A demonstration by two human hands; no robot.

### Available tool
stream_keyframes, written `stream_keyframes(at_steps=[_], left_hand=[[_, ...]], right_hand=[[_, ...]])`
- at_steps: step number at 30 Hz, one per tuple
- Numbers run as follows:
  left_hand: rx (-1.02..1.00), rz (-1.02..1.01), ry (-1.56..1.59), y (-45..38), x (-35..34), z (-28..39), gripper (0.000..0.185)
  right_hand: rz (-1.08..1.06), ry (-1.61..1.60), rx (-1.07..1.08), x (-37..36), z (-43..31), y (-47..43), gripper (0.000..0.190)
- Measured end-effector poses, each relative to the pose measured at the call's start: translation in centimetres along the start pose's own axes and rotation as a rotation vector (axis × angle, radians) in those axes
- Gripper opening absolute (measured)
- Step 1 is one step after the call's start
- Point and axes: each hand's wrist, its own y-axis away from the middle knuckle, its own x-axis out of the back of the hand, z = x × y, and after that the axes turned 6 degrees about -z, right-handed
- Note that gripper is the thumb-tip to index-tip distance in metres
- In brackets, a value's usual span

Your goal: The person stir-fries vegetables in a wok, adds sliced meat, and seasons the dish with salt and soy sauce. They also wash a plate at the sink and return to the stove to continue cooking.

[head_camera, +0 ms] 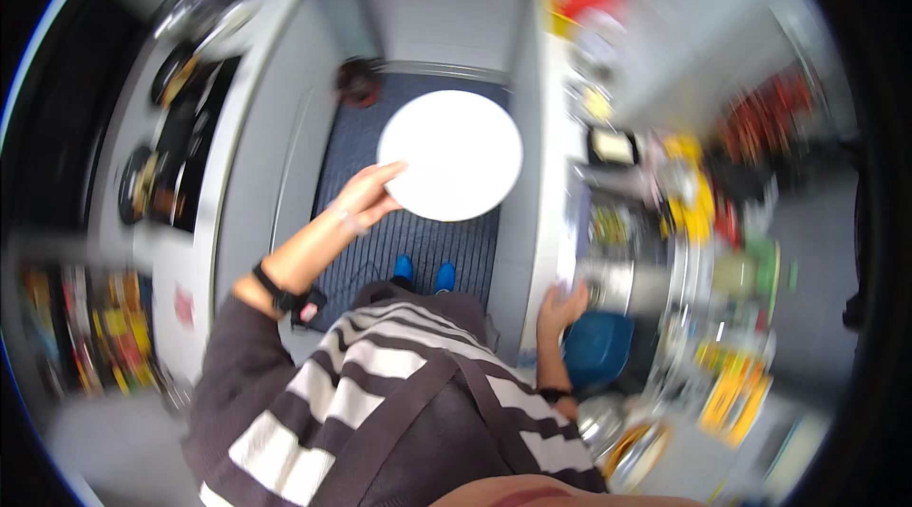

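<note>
My left hand [368, 196] grips the lower left rim of a round white plate [456, 150], thumb on its upper face, and holds it out over the dark ribbed floor mat. On the right, my right hand [561, 309] is at the counter edge beside the sink [614, 282], just above and left of a blue plastic basin [598, 348]. That hand is blurred, so whether its fingers hold anything cannot be told.
A hob [196, 143] with pans lies on the left counter. The right counter [552, 129] carries a black tray, yellow items, bottles and metal bowls. A dark reddish object [358, 81] stands on the mat's far left corner.
</note>
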Motion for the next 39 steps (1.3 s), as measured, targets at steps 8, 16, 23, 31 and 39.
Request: stream_keyframes(at_steps=[8,16,23,31,39], left_hand=[[-0.244,0.055,0.241,6.8,6.1,1.3,0.054],[-0.514,0.321,0.242,16.3,14.2,6.3,0.065],[-0.682,0.588,0.351,25.6,27.0,10.7,0.062],[-0.723,0.877,0.362,35.7,43.9,16.0,0.050],[-0.740,1.051,0.465,37.8,57.5,20.8,0.049]], right_hand=[[-0.129,-0.444,0.136,-2.7,-5.7,-8.6,0.044],[-0.423,-0.849,0.248,-8.0,-19.5,-13.7,0.040],[-0.506,-0.850,0.384,-12.6,-34.7,-13.8,0.038],[-0.511,-0.868,0.378,-18.7,-47.0,-11.2,0.037],[-0.498,-0.836,0.416,-21.3,-54.7,-10.3,0.037]])
